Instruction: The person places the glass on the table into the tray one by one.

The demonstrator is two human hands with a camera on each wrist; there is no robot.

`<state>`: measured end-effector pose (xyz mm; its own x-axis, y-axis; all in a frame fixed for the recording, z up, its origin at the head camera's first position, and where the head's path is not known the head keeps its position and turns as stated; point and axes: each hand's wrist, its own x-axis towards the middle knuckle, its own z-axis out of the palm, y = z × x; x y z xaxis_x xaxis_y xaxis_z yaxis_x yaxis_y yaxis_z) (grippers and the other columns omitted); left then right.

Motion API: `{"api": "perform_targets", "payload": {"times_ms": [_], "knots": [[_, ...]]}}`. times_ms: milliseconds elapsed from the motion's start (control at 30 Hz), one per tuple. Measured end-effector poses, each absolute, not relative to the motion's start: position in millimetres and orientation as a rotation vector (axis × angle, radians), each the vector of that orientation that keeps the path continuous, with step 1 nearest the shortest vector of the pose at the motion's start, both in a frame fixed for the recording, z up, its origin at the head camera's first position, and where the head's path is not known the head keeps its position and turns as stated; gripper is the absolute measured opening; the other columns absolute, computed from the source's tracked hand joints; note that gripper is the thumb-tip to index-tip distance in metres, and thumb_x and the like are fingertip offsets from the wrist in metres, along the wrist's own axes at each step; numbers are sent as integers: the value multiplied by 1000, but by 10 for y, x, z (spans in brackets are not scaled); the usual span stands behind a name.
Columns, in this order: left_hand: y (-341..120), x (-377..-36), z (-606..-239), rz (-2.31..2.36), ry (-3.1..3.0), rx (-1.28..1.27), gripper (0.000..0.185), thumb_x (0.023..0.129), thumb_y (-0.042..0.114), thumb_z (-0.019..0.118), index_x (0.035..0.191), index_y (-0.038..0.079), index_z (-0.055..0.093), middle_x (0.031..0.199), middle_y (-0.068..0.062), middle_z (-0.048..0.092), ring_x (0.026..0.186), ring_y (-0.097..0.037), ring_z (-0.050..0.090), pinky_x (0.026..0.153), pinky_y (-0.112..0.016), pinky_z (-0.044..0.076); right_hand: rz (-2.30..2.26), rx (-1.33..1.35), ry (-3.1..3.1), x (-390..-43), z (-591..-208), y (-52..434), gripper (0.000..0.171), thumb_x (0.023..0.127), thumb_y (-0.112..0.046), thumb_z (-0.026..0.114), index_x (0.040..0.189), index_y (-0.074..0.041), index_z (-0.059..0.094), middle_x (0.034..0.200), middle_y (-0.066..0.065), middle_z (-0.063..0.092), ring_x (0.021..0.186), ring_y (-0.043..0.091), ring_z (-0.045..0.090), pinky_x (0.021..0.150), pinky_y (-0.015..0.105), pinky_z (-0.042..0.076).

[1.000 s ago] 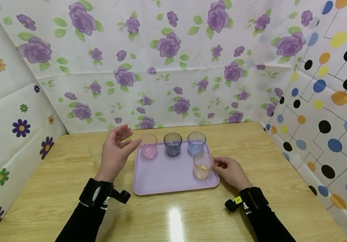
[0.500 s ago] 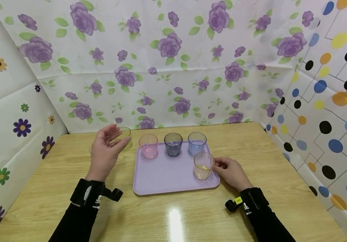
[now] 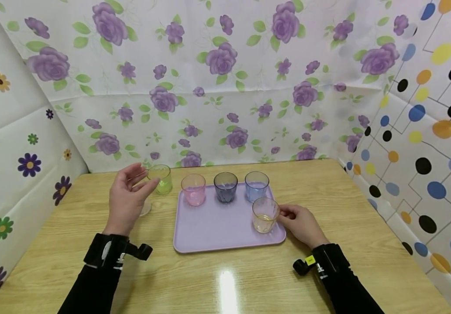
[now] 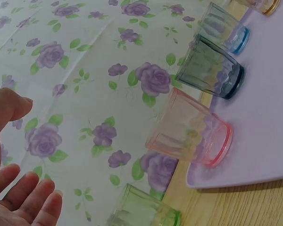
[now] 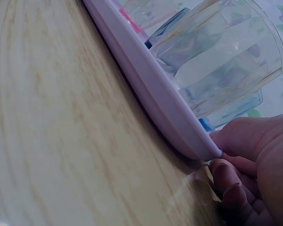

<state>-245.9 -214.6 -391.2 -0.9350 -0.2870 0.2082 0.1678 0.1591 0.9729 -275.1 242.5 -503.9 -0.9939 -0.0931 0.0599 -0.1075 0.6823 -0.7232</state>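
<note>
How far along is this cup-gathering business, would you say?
Four cups already stand on the lilac tray: pink cup, dark cup, blue cup and amber cup. In hand: the left hand is open beside the green cup, not gripping it; the right hand rests at the tray's edge by the amber cup. Left, probably: the green cup, on the table.
</note>
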Motion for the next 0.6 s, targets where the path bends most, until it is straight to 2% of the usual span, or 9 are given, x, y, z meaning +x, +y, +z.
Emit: {"api": "perform_targets", "payload": {"times_ms": [433, 600], "knots": [[-2243, -2518, -3940, -1801, -2074, 178, 69, 100, 17, 81, 160, 10, 48, 141, 9, 57, 140, -17, 55, 104, -11, 49, 1236, 159, -2866, -2750, -5036, 2423, 38, 104, -25, 75, 138, -6, 76, 112, 6, 76, 98, 16, 65, 88, 29, 51], [-2288, -2536, -3972, -1780, -2085, 200, 71, 100, 20, 82, 161, 9, 47, 141, 10, 55, 142, -17, 54, 112, -19, 47, 1236, 170, -2869, -2756, -5036, 2425, 39, 104, -25, 75, 138, -6, 76, 112, 5, 76, 99, 16, 65, 89, 32, 52]]}}
